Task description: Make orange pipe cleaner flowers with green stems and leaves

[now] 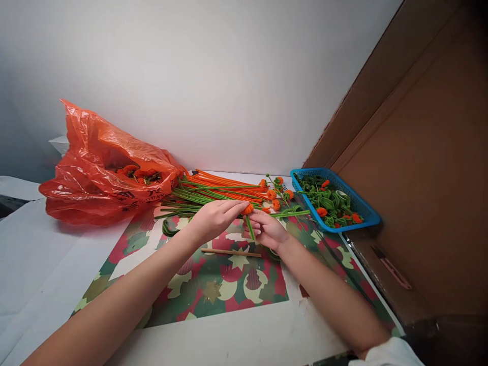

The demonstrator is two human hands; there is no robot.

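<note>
Over the patterned sheet my two hands meet at a small orange pumpkin (248,209) of fuzzy pipe cleaner. My left hand (215,219) pinches it from the left with the fingertips. A short green pipe cleaner (250,229) hangs down from the pumpkin. My right hand (272,232) is closed around the base of this green piece, its fingertips partly hidden. Behind the hands lie long orange pipe cleaners (224,181) and green pipe cleaners (190,196). Several finished-looking orange pumpkins (271,194) with curly green bits sit just past my right hand.
A thin wooden stick (231,252) lies on the patterned sheet (213,292). At left slumps a red plastic bag (95,188) with orange pieces inside. A blue basket (368,222) of green and orange pieces stands right, beside cardboard (419,152). A pink-handled cutter (396,272) lies near the cardboard.
</note>
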